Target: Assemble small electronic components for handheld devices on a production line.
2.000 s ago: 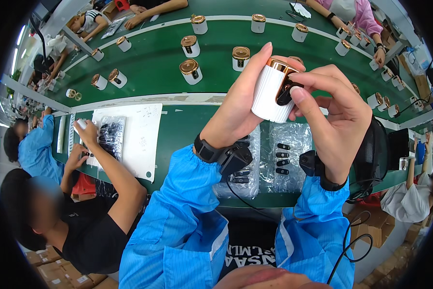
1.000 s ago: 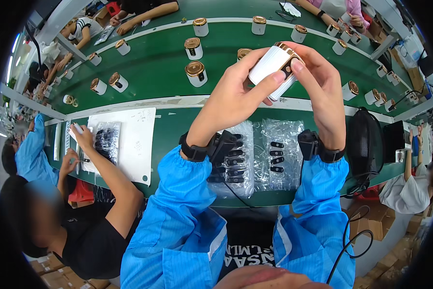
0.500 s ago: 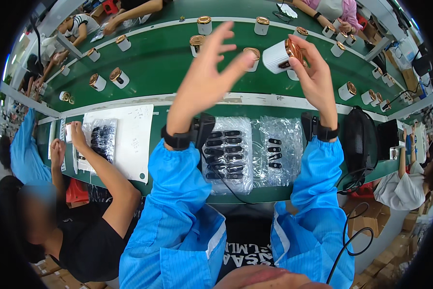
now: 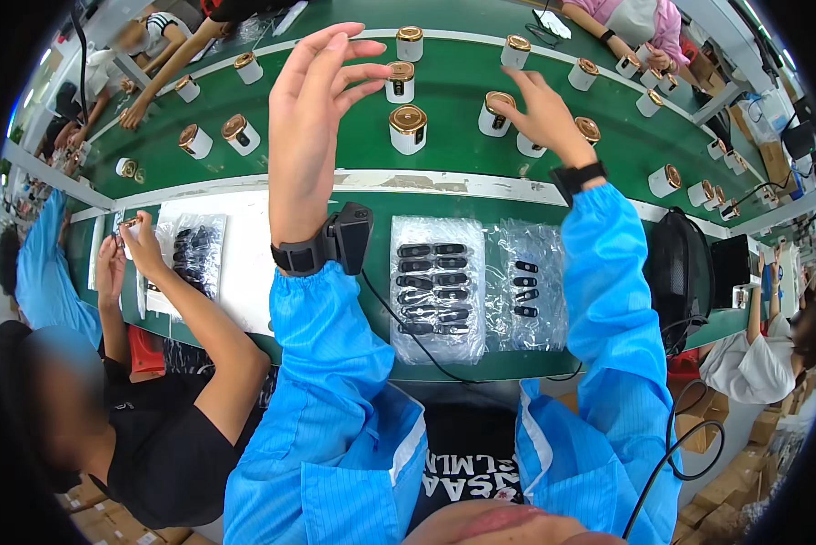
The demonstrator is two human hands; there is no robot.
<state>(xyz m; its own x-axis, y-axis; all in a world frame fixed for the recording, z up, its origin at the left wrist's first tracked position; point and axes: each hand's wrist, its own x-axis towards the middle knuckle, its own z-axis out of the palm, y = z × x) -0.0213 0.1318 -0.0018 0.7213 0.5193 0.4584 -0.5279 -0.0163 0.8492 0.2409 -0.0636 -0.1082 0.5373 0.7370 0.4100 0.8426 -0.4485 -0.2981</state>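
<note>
My left hand (image 4: 313, 113) is raised over the green surface, empty, its fingers spread. Its fingertips overlap the edge of a white canister with a gold lid (image 4: 400, 84) in the picture; whether they touch is unclear. My right hand (image 4: 546, 113) reaches forward with thumb and fingers apart, holding nothing I can see. Its thumb tip lies across the side of another gold-lidded canister (image 4: 496, 116); contact cannot be told. Below that hand, one more canister (image 4: 529, 146) is partly covered. Between my hands a similar canister (image 4: 408, 132) stands upright with a small dark panel on its side.
Several more canisters stand along the green surface (image 4: 308, 154). Before me lie bubble wrap (image 4: 403, 341) with rows of small black parts and a clear plastic bag (image 4: 544, 331) with several others. A black mesh bag (image 4: 679, 282) stands right. A co-worker (image 4: 190, 436) sits left; others work around.
My right hand has let go of the gold-lidded canister it held and now reaches over the surface, open. My left hand has moved left and up. The view has shifted slightly.
</note>
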